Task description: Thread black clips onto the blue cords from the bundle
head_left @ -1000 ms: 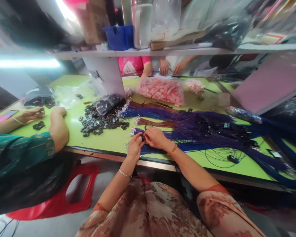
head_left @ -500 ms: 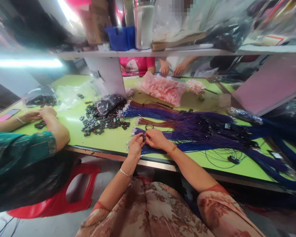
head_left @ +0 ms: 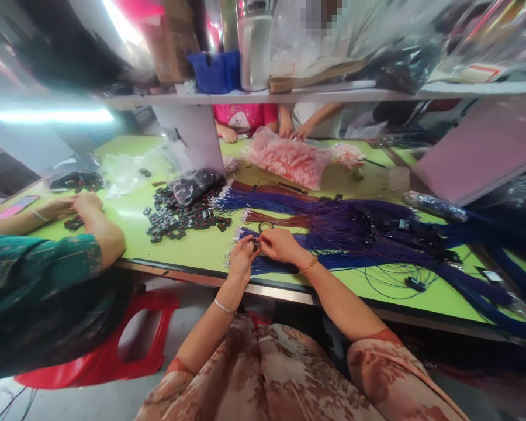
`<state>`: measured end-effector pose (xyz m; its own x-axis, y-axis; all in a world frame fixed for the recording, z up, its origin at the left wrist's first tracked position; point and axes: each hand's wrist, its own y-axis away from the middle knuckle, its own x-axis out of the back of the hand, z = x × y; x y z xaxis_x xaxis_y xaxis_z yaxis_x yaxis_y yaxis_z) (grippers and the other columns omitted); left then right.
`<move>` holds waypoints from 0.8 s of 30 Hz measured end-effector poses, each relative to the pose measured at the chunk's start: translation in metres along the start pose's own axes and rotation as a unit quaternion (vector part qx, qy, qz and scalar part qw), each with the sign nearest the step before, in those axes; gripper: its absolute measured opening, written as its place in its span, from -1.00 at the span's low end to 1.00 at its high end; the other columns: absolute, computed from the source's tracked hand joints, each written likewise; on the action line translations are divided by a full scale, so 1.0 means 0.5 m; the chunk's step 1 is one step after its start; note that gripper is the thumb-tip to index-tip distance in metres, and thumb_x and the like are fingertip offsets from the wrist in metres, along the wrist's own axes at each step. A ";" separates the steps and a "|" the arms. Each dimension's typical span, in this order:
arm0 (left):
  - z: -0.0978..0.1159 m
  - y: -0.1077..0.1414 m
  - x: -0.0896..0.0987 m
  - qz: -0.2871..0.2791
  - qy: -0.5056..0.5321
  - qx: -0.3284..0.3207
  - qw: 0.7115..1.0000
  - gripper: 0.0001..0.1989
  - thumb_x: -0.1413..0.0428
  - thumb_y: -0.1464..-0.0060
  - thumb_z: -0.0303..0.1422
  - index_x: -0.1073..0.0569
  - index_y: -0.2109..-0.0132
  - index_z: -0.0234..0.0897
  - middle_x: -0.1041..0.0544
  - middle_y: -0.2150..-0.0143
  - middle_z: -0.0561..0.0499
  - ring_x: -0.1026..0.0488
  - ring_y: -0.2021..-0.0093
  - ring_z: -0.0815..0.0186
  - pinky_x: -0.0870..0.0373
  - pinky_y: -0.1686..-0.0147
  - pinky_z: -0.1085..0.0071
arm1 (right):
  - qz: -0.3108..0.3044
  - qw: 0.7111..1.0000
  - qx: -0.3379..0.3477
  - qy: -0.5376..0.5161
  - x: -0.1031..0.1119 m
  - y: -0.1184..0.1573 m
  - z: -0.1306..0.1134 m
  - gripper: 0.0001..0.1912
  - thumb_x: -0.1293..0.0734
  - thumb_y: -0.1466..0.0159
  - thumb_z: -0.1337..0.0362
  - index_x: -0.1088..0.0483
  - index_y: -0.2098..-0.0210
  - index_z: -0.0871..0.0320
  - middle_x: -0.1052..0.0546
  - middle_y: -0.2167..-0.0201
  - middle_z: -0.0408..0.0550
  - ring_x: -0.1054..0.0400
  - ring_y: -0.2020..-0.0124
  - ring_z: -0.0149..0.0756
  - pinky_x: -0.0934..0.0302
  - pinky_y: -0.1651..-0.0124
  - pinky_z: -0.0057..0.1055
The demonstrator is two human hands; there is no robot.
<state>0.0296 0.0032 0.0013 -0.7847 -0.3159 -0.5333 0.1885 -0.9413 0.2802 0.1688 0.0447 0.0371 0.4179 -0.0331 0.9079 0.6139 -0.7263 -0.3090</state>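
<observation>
My left hand (head_left: 241,255) is closed on a small black part (head_left: 253,244) near the table's front edge. Close beside it, the fingers of my right hand (head_left: 277,244) are pinched together at the part's right side; what they grip is too small to make out. Under and behind both hands lie bundles of blue wires (head_left: 328,260) with silvery ends pointing left. A bundle of brown wires (head_left: 284,218) is just beyond, near a dark ring (head_left: 265,225). Left of the wires is a pile of small black parts (head_left: 175,219).
A co-worker's hands (head_left: 87,204) rest at the left, above a red stool (head_left: 149,345). Across the green table (head_left: 193,250) are a bag of pink pieces (head_left: 287,158) and other people's hands. A shelf (head_left: 228,97) spans above.
My hands stay together, with the black part slightly turned between the fingers. Across the table, one person's hand has come forward onto the surface and another person's hands have shifted left.
</observation>
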 end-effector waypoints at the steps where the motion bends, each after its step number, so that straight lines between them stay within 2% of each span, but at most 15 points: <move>1: 0.000 0.000 0.000 0.004 -0.001 -0.001 1.000 -0.76 -0.25 0.12 -0.43 -0.49 0.23 -0.31 -0.51 0.30 0.00 -0.47 0.27 0.37 -0.39 0.03 0.22 | 0.001 1.000 0.002 0.000 -0.001 0.000 -0.001 -0.84 -0.23 -0.24 0.27 -0.41 0.38 0.18 -0.50 0.43 -0.04 -0.26 0.44 -0.34 0.08 0.39 -0.42; 4: -0.002 0.000 0.001 0.009 -0.008 -0.007 1.000 -0.77 -0.26 0.13 -0.42 -0.49 0.24 -0.31 -0.50 0.28 0.00 -0.46 0.28 0.39 -0.39 0.03 0.22 | 0.004 1.000 0.002 -0.006 -0.006 -0.001 -0.002 -0.86 -0.24 -0.21 0.30 -0.41 0.41 0.19 -0.48 0.46 -0.05 -0.25 0.46 -0.35 0.09 0.40 -0.43; 9: -0.003 0.000 0.004 -0.020 -0.014 0.003 1.000 -0.71 -0.29 0.17 -0.39 -0.49 0.21 -0.31 -0.51 0.29 0.00 -0.46 0.28 0.38 -0.38 0.03 0.20 | -0.005 0.997 -0.007 -0.071 0.009 0.000 0.011 -0.84 -0.24 -0.23 0.28 -0.40 0.43 0.18 -0.46 0.52 -0.13 -0.22 0.52 -0.42 0.08 0.42 -0.48; 15: 0.001 -0.002 0.007 -0.019 -0.003 0.000 1.000 -0.72 -0.29 0.16 -0.36 -0.49 0.22 -0.29 -0.52 0.24 -0.01 -0.45 0.28 0.38 -0.38 0.04 0.22 | -0.030 0.993 0.079 -0.076 0.040 0.003 0.033 -0.81 -0.34 -0.20 0.21 -0.48 0.23 0.15 -0.51 0.36 -0.06 -0.33 0.29 -0.33 -0.07 0.21 -0.43; 18: -0.003 0.000 0.006 -0.024 -0.016 -0.004 1.000 -0.69 -0.28 0.09 -0.28 -0.48 0.17 -0.29 -0.53 0.20 -0.05 -0.47 0.22 0.34 -0.35 -0.01 0.18 | -0.022 0.988 0.081 -0.129 0.046 0.004 0.045 -0.83 -0.29 -0.26 0.24 -0.52 0.29 0.14 -0.51 0.41 -0.06 -0.34 0.33 -0.34 -0.13 0.20 -0.41; 19: -0.005 0.001 0.006 -0.023 -0.024 -0.008 0.999 -0.67 -0.26 0.07 -0.25 -0.48 0.15 -0.28 -0.54 0.18 -0.07 -0.48 0.20 0.32 -0.33 -0.04 0.17 | 0.001 0.984 0.066 -0.162 0.049 0.004 0.052 -0.81 -0.28 -0.27 0.23 -0.52 0.31 0.14 -0.52 0.41 -0.05 -0.34 0.34 -0.34 -0.16 0.21 -0.41; 21: -0.010 0.006 0.004 -0.032 -0.059 -0.018 0.998 -0.64 -0.24 0.03 -0.21 -0.48 0.10 -0.27 -0.54 0.13 -0.11 -0.48 0.11 0.27 -0.27 -0.10 0.15 | 0.088 0.971 0.002 -0.224 0.056 0.003 0.075 -0.78 -0.29 -0.25 0.17 -0.53 0.32 0.14 -0.54 0.37 -0.05 -0.36 0.32 -0.34 -0.20 0.21 -0.41; 22: -0.012 0.009 0.004 -0.046 -0.086 -0.025 0.995 -0.63 -0.24 0.03 -0.21 -0.49 0.08 -0.26 -0.54 0.10 -0.13 -0.46 0.06 0.23 -0.23 -0.14 0.15 | 0.145 0.957 -0.044 -0.247 0.061 0.002 0.093 -0.77 -0.31 -0.23 0.15 -0.53 0.32 0.15 -0.54 0.35 -0.04 -0.38 0.31 -0.33 -0.22 0.20 -0.40; 24: -0.014 0.017 0.003 -0.087 -0.148 -0.048 0.984 -0.63 -0.27 0.07 -0.26 -0.51 0.07 -0.25 -0.53 0.03 -0.16 -0.42 -0.04 0.17 -0.16 -0.19 0.14 | 0.264 0.912 -0.145 -0.277 0.073 -0.005 0.143 -0.74 -0.33 -0.18 0.11 -0.53 0.33 0.17 -0.55 0.36 -0.05 -0.39 0.31 -0.32 -0.24 0.19 -0.39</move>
<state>0.0340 -0.0064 -0.0026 -0.9450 -0.1134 -0.3067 0.0793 -0.9894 0.1215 0.2303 0.0943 0.0509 0.9281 -0.1373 0.3460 0.0592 -0.8633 -0.5013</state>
